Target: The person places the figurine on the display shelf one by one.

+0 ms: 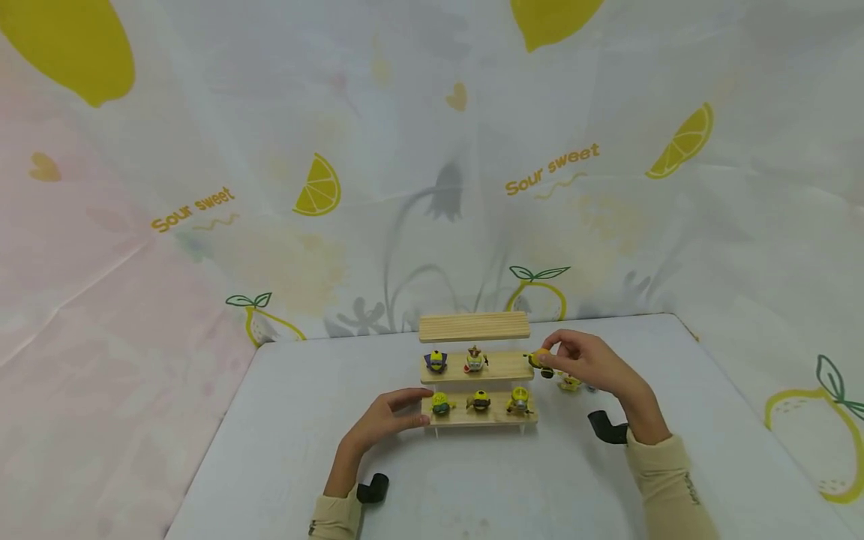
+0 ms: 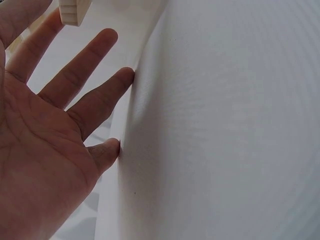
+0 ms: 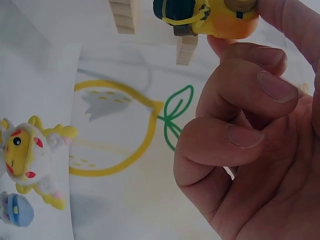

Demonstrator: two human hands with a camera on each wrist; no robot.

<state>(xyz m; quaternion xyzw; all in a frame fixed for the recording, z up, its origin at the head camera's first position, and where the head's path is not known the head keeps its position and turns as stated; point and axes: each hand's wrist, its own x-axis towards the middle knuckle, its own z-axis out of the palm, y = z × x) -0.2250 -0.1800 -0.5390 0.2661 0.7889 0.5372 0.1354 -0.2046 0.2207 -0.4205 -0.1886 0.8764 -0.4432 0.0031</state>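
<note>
White tabletop (image 1: 499, 480) fills the foreground, with the left hand (image 1: 381, 420), fingers spread, at the bottom left end of a three-tier wooden stand (image 1: 472, 328). Farther back, the right hand (image 1: 589, 361) pinches a yellow figurine (image 3: 231, 22) at the middle tier's right end, before lemon-printed fabric (image 1: 418, 112).

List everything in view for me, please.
Table: one, white, foreground.
Backdrop: one, white, lemon-printed, behind table.
Shelf: one, pale wood, on table.
Middle figurines: two, yellow-purple and yellow-white, middle tier.
Lower figurines: three, mostly yellow, bottom tier.
Loose figurine: one, white-yellow, right of shelf.
Small object: one visible, blue, beside loose figurine.
Held figurine: one, mostly yellow, in right hand.
Curved fittings: two, black, foreground.
Sleeves: two, beige, lower edge.
Left hand: one, at shelf's left end.
Right hand: one, right of shelf.
</note>
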